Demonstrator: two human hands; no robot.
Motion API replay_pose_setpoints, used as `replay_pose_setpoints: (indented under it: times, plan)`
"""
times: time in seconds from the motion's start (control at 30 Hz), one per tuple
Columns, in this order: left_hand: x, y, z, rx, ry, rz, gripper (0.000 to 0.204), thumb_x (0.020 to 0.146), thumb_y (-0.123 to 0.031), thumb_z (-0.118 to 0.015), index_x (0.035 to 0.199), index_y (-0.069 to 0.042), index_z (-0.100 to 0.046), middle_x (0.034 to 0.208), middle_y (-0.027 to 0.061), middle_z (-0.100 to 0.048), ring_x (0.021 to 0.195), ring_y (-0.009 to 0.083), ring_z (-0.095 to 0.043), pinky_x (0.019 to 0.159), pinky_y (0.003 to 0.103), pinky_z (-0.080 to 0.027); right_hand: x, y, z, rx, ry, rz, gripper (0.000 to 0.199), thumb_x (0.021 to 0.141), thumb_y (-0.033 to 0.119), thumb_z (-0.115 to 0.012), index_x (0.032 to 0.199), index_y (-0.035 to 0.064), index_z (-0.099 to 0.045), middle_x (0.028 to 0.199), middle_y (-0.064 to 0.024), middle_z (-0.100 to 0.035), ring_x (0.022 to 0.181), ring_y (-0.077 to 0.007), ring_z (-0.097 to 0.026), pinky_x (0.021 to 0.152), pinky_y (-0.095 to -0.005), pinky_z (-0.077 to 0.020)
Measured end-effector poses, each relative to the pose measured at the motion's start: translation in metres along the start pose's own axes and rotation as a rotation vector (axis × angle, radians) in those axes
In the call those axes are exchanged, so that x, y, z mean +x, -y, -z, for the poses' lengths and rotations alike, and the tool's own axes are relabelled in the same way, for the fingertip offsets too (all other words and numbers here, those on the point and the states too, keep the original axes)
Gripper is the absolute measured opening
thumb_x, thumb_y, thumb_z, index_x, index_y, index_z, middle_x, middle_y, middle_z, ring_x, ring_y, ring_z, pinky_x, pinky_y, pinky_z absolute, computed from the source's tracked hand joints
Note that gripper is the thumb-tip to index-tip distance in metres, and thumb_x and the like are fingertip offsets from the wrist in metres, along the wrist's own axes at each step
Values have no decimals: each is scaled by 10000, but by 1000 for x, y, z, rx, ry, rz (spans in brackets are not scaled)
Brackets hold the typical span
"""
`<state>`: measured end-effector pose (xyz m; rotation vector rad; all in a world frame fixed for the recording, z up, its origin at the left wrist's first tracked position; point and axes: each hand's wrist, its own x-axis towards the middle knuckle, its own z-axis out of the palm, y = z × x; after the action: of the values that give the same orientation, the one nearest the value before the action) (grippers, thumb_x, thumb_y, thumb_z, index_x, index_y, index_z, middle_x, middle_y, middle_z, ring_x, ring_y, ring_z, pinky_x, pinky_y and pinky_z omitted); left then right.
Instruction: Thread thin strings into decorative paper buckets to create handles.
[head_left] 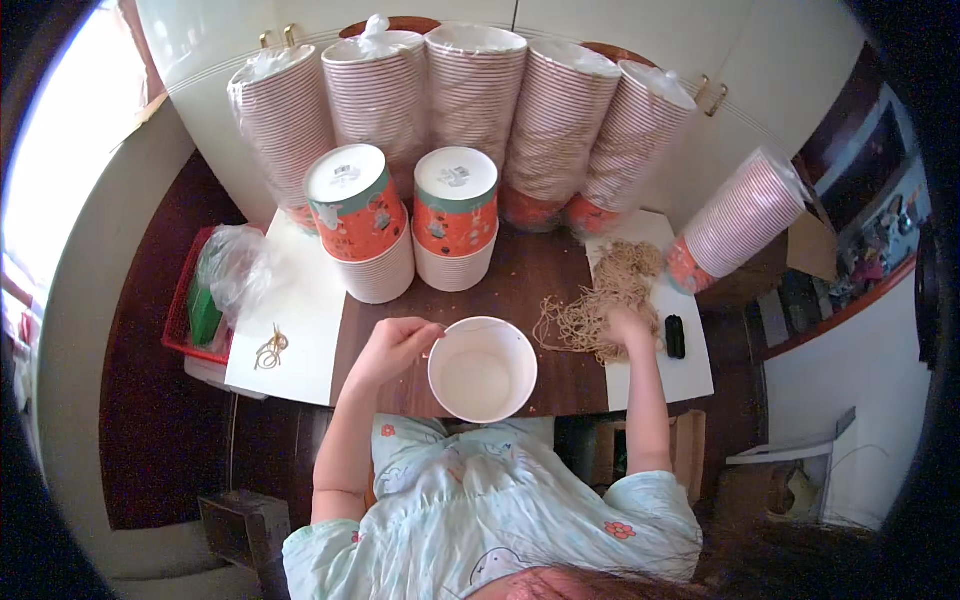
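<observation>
- My left hand (400, 345) has its thumb and fingers pinched together on the left rim of the bucket (480, 375); I cannot tell whether a cord is caught between them too.
- The bucket is white inside, its mouth facing up, at the near edge of the tabletop (560, 385), in front of my lap.
- My right hand (628, 328) reaches into the near part of the tan cords (625, 270); its fingers are lost among the strands, so I cannot tell whether they pinch any.
- The cords lie in a tangled heap to the right of the bucket.
- Just right of my right hand lies a small black object (676, 338).
- Beyond the bucket, two stacks (456, 215) of orange and green buckets stand upside down, side by side.
- Farther off, a row of tall plastic-wrapped stacks (475, 95) stands along the far side, with another wrapped stack (745, 215) at the right.
- On the left lies a small cord bundle (270, 348), near a red basket (180, 320) holding a clear bag (235, 265).
</observation>
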<state>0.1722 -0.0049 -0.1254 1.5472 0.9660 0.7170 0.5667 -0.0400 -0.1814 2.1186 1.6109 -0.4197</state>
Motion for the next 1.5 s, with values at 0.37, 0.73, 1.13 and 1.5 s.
replay_pose_setpoints:
  times: [0.37, 0.73, 1.13, 1.5]
  plan:
    - [-11, -30, -22, 842, 200, -265, 152, 712, -217, -598, 723, -65, -602, 682, 99, -600, 651, 285, -585, 564, 386, -465, -85, 183, 58, 1267, 52, 1136, 516, 814, 209, -584, 1216, 18, -323, 1069, -92, -489, 906, -175, -529, 787, -311, -436]
    - [-41, 4, -14, 566, 38, -260, 150, 735, -166, -617, 705, -30, -560, 656, 96, -576, 587, 226, -584, 544, 320, -468, -83, 184, 34, 743, -47, 1107, 250, 815, 287, -533, 932, 74, -591, 782, -110, -606, 696, -265, -585, 629, -363, -454]
    - [-69, 84, -49, -391, -220, 367, 147, 809, -68, -556, 856, -32, -421, 703, 38, -535, 586, 96, -555, 486, 210, -451, -82, 198, -9, 504, -216, 1001, 174, 799, 228, -505, 851, 109, -621, 766, -91, -598, 700, -284, -582, 617, -388, -468]
    - [-67, 95, -45, -84, -243, -20, 105, 791, -18, -546, 834, 4, -452, 700, 35, -534, 596, 61, -530, 506, 201, -445, -88, 197, -18, 763, -169, 1067, 144, 799, 196, -534, 832, 68, -590, 776, -97, -599, 691, -266, -586, 625, -354, -466]
